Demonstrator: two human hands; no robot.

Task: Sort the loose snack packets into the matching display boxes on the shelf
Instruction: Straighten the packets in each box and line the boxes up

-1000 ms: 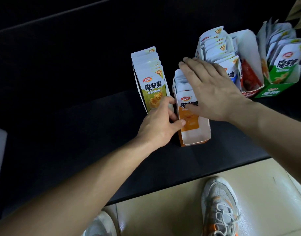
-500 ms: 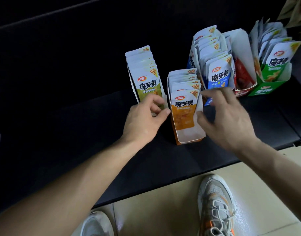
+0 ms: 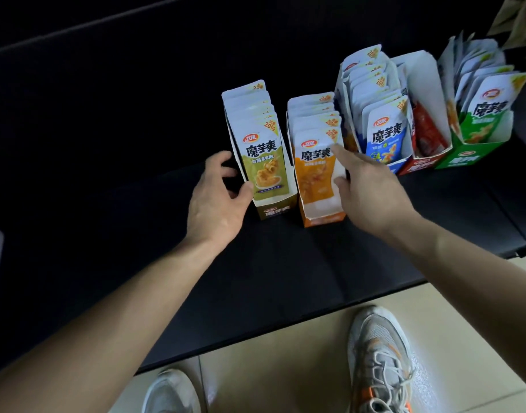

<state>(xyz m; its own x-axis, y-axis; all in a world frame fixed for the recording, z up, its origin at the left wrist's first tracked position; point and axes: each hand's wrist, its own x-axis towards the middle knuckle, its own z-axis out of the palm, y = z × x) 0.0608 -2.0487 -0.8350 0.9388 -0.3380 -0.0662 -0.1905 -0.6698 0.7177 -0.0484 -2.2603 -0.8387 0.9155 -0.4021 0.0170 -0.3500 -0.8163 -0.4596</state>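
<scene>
Dark shelf (image 3: 285, 278): L hand (image 3: 215, 201) grips olive box (image 3: 273, 208), R hand (image 3: 372, 192) pinches orange box (image 3: 324, 217), fingers curled, both packet-full.

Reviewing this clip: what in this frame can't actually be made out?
Head view:
- Right hand hides its own far fingers; grip on the orange box or mere touch is unclear.
- Red packets are mostly hidden by the red box wall and the blue box.
- Left hand fingertips go behind the olive box.
- Top-right packaging is cut off by the frame edge.
- Shelf rear is too dark to read.
</scene>
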